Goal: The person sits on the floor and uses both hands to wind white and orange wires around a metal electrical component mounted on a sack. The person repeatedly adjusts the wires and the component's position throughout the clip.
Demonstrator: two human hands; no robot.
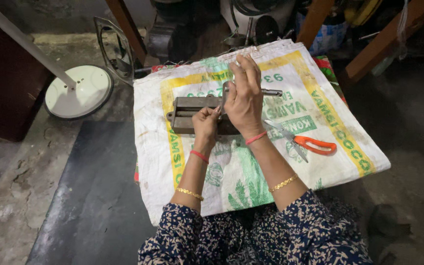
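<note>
I see the work surface as a white woven sack [251,167] with yellow borders and green print, spread flat over a low support whose red patterned edge shows at the far right corner. Directly on the sack lies a grey metal block [187,114], long side left to right, near the middle. To its right, well apart, lie scissors with orange handles [304,142]. The sack rests above a rough grey floor [11,196]

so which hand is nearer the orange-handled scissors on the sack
Right. The right hand is just left of the orange-handled scissors; the left hand sits farther left, on the grey metal block.
</note>
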